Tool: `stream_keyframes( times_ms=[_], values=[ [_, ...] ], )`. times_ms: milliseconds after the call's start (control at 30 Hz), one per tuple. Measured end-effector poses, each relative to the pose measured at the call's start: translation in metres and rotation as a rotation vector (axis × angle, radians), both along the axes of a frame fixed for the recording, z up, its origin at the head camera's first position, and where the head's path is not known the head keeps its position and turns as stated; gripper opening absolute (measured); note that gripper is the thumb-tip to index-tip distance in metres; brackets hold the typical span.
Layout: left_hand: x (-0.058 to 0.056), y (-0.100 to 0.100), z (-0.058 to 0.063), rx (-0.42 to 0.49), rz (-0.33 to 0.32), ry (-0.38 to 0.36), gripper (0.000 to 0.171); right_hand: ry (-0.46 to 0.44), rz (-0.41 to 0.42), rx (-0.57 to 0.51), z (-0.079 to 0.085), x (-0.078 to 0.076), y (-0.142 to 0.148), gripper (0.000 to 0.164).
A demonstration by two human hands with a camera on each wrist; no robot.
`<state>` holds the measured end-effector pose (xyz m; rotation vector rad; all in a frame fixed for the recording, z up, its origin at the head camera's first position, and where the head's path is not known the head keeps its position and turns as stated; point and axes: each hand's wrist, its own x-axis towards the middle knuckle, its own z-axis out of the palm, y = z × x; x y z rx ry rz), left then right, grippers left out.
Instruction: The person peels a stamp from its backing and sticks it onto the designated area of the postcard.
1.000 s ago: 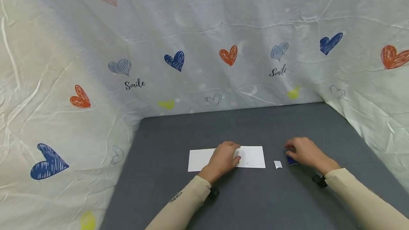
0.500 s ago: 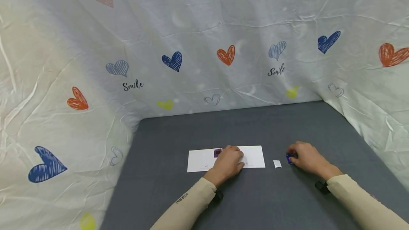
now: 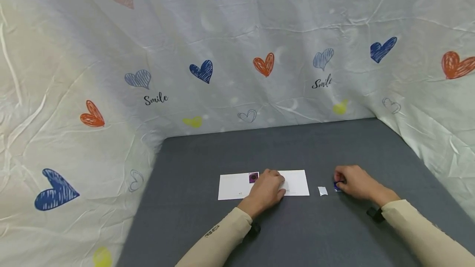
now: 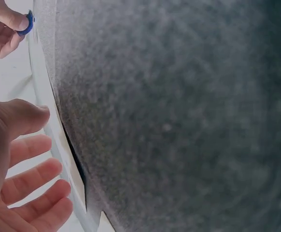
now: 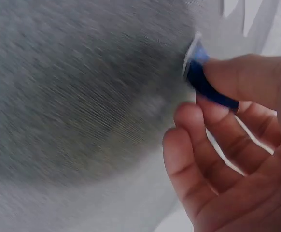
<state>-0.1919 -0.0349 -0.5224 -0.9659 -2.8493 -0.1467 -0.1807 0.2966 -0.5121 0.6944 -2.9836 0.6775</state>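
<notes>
My left hand point(image 3: 263, 190) lies over the inner edges of two white envelope-like papers, fingers loosely bent and holding nothing. The left paper point(image 3: 231, 186) bears a small purple stamp point(image 3: 253, 177) at its upper right corner. The right paper point(image 3: 297, 182) is partly hidden by that hand. Farther right, my right hand point(image 3: 356, 182) pinches a small blue stamp-like piece point(image 5: 203, 82) between thumb and fingers. In the right wrist view the piece is bent into a curve and has a pale edge. The left wrist view shows my left fingers point(image 4: 32, 183) spread apart.
A small white scrap of paper point(image 3: 322, 191) lies between the right paper and my right hand. Everything rests on a dark grey tabletop point(image 3: 289, 234). A white curtain point(image 3: 230, 40) printed with hearts hangs behind and at the sides.
My left hand has shifted right, uncovering the purple stamp. My right hand has moved slightly right and nearer to me, and its fingers now pinch the blue piece.
</notes>
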Motion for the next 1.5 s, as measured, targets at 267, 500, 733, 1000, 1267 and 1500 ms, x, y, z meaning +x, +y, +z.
stream_keyframes(
  times_ms=[267,500,733,1000,1267,1500],
  values=[
    [0.0,-0.002,0.009,0.136,0.026,-0.02,0.028,-0.065,0.058,-0.117,0.028,-0.01,-0.006,0.019],
    [-0.002,-0.001,0.016,0.302,-0.013,-0.07,0.027,-0.121,0.081,-0.225,0.043,-0.014,-0.035,0.016],
    [0.0,0.002,0.02,0.426,-0.072,-0.08,0.022,-0.176,0.117,-0.301,0.046,-0.017,-0.072,0.017],
    [0.003,0.001,0.02,0.589,-0.084,-0.183,0.014,-0.192,0.201,-0.343,0.039,-0.017,-0.104,0.017],
    [0.003,-0.008,0.019,0.7,-0.006,-0.263,0.011,-0.144,0.175,-0.367,0.029,-0.014,-0.112,0.007],
    [0.004,-0.014,0.018,0.748,0.085,-0.296,0.01,-0.13,0.176,-0.376,0.022,-0.014,-0.12,0.008]
  ],
)
